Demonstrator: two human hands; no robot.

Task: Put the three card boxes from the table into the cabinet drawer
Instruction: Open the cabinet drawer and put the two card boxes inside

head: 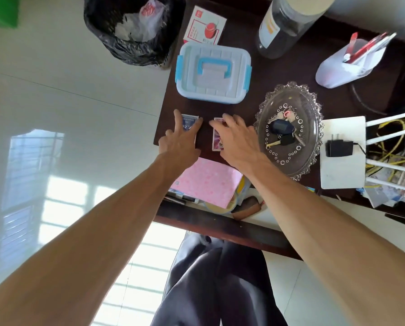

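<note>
Dark brown wood makes up the counter (291, 74), set against a pale glossy tiled floor (79, 102) that mirrors a barred window. Two card boxes lie flat near its front edge: a blue card box (189, 122) under the left hand (181, 140) and a pink-purple card box (216, 140) under the right hand (238, 140). The left grip is spread wide, fingers splayed across the blue box and touching it; the right grip is also loosely open, fingers curled over the pink-purple box without closing on it. A third box cannot be made out. The print on both boxes is too small to read.

Just behind them sits a white storage box with blue latches (213, 71), and behind that a white-and-red carton (205, 27) whose lettering is blurred. A dark jar with an orange label (288, 24) stands further right. A glass dish (291, 158) holds keys (282, 130). Below the counter edge, an open drawer (251, 217) shows a pink patterned paper (208, 182). A black-lined bin (135, 29) stands on the floor.
</note>
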